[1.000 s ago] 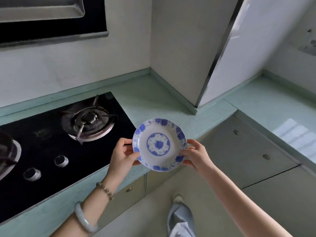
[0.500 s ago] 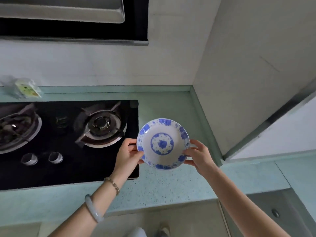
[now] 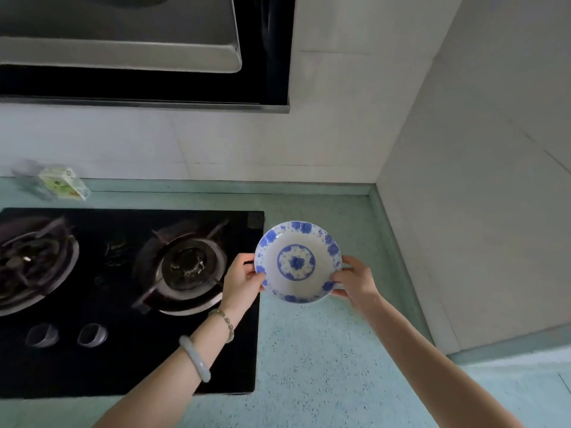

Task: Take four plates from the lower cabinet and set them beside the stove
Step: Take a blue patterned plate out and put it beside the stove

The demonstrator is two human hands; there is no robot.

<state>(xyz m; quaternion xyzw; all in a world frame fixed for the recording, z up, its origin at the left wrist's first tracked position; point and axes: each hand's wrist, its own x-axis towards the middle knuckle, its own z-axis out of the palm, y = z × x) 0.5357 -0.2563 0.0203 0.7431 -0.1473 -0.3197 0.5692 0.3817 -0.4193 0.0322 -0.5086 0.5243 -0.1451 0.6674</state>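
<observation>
Blue-and-white floral ceramic plate point(image 3: 298, 261) sits at centre frame, held between both hands above the pale green speckled surface point(image 3: 324, 350), just right of the black glass gas stove point(image 3: 129, 301). Left hand point(image 3: 244, 281) pinches the plate's left rim with thumb and curled fingers; right hand point(image 3: 355, 282) grips the right rim likewise. Whether the plate touches the surface is unclear.

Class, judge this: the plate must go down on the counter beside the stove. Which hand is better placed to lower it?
Probably the right hand: it grips the rim of the plate over the counter, while the left hand and forearm lie over the stove.
</observation>
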